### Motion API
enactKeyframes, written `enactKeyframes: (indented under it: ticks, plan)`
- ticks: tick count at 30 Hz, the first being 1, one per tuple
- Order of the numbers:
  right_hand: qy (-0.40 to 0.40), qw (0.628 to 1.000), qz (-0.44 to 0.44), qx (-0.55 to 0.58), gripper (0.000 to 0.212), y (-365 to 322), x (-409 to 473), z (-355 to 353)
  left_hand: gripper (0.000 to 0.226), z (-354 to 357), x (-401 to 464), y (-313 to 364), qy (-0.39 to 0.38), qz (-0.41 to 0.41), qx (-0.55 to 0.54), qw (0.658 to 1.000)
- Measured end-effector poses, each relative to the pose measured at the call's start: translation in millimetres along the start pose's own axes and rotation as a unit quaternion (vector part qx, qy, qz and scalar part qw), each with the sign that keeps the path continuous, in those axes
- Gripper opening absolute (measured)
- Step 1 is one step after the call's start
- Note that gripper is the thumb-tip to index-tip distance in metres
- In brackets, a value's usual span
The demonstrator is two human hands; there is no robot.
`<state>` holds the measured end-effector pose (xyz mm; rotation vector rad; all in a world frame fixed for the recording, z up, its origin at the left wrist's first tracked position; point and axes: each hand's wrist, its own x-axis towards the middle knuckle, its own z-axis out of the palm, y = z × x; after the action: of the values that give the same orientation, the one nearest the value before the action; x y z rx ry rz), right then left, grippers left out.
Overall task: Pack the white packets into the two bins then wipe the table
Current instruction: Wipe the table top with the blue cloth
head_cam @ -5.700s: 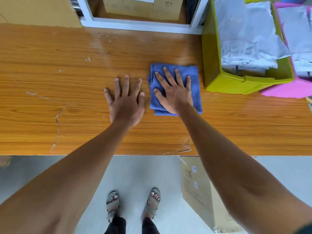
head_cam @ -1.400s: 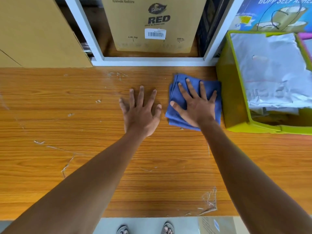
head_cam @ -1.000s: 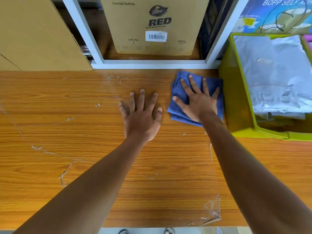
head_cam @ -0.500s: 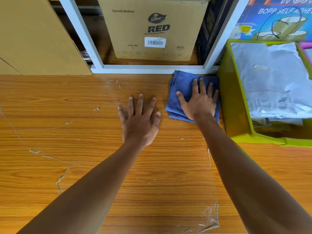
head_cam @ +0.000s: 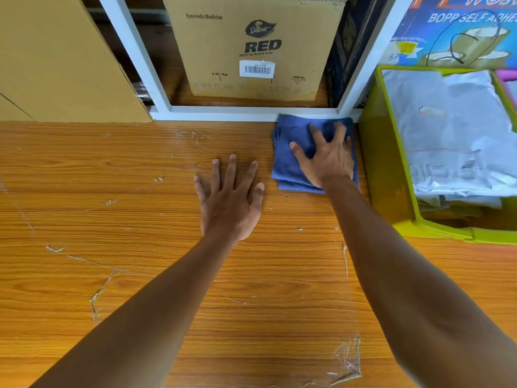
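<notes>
1. Head view: the right hand presses flat on a folded blue cloth, its fingers spread and straight rather than curled round it.
2. The cloth lies at the far edge of the wooden table, touching the white shelf frame and just beside the green bin on its right.
3. The left hand rests palm down on the bare table, fingers spread, holding nothing, just left of the cloth.
4. White packets fill the green bin; a pink bin shows only a sliver at the far right edge.
5. A cardboard box stands on the shelf behind the table.
</notes>
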<state>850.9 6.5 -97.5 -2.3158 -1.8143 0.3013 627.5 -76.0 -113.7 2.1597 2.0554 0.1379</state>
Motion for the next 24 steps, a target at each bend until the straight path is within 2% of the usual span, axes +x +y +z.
enactKeyframes:
  ticks: [3,8,11,13,15,21,24]
  plan:
    - [-0.007,1.0,0.014,-0.008,0.091,-11,1,-2,0.061,1,1,-1,0.001,-0.002,-0.001,1.0]
    - [-0.031,0.991,-0.124,-0.036,0.081,-22,-28,4,0.063,2,0,-1,0.008,-0.001,-0.011,1.0]
    - [-0.006,0.994,-0.097,-0.05,0.077,-9,-5,1,0.069,1,0,0,0.01,-0.008,-0.03,0.999]
    - [-0.01,0.996,-0.051,-0.065,0.079,-3,9,1,0.073,1,0,0,0.012,-0.011,-0.029,0.999]
    - [-0.007,0.995,-0.042,-0.085,0.085,-8,8,6,0.075,0,1,0,0.006,-0.012,-0.027,1.0]
    - [-0.029,0.986,-0.136,-0.091,0.098,-50,-43,25,0.078,-7,-3,-1,-0.005,-0.013,-0.06,0.998]
    - [-0.033,0.985,-0.146,-0.088,0.09,-43,-46,22,0.069,-11,-7,-23,-0.008,0.012,-0.069,0.997]
